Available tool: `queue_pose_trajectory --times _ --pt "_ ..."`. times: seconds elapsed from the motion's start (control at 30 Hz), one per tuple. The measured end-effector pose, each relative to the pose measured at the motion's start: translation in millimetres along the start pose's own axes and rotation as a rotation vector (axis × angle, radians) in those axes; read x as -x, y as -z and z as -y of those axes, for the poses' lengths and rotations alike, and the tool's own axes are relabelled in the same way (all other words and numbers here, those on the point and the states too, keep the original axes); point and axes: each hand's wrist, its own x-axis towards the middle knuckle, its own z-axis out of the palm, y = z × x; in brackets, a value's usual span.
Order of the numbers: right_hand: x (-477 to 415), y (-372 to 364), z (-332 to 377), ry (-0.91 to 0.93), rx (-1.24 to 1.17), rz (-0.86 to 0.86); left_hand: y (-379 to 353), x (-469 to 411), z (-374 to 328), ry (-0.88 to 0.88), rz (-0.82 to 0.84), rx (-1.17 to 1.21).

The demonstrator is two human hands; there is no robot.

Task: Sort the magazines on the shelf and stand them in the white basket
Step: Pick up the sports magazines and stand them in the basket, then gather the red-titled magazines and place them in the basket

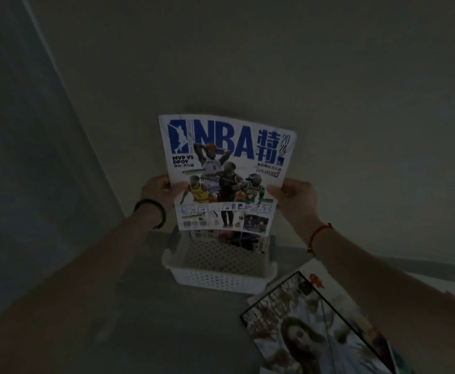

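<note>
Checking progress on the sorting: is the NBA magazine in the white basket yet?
Not yet. The NBA magazine is held upright above the white basket, left hand and right hand gripping its side edges.

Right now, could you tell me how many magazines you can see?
At least 3: the NBA magazine held upright over the white basket, a glossy magazine lying lower right, and a white one beneath it. Dim shapes in the basket may be more.
</note>
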Motion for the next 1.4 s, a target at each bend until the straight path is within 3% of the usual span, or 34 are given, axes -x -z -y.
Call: queue_pose_trajectory --times 0.2,0.43,0.83,1.1,1.23,1.33,1.4 --pt "-9.9 -26.6 -41.4 -0.050 0.043 0.013 -25.9 -24.3 42.0 0.071 -0.023 0.007" --pt "-14.6 -34.1 -68.7 -0.137 0.070 -0.085 -50.1 -37.0 72.1 0.065 -0.121 -0.062" --pt "-15.4 -29.1 -75.9 -0.212 0.108 -0.107 -56.6 -32.2 77.9 0.109 -0.234 0.060" --pt "42.0 82.5 -103.6 -0.189 0.281 -0.051 -44.7 49.0 98.0 -0.022 -0.039 0.287" --pt "105.9 136.2 -128.6 -0.255 0.506 -0.004 -68.2 124.7 128.4 0.118 0.059 0.298" --pt "163.8 164.3 -151.7 -0.363 0.275 0.086 -95.4 183.1 151.2 0.302 0.145 0.304" --pt "200.1 178.0 -163.8 -0.408 0.214 0.135 -107.5 220.2 158.8 0.324 0.229 0.228"
